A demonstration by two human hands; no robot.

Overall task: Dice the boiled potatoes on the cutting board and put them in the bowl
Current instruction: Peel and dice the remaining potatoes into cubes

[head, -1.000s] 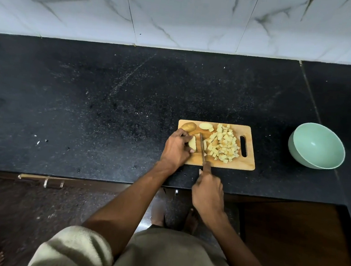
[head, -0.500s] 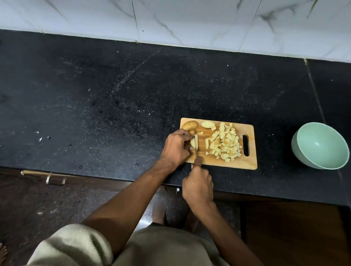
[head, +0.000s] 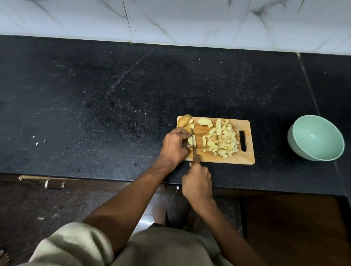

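Wooden cutting board [head: 227, 158] near the tabletop's front edge is mid-dicing: left hand [head: 174, 145] pins a potato piece [head: 191, 139], right hand [head: 197, 182] grips the knife [head: 193, 141]; next, more cuts, then diced potato [head: 221, 140] into the still-empty bowl [head: 316, 137].

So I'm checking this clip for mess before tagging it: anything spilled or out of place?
Only small things: a few pale scraps lie on the black counter far left of the cutting board. The diced potato is all on the board, and the bowl looks empty.
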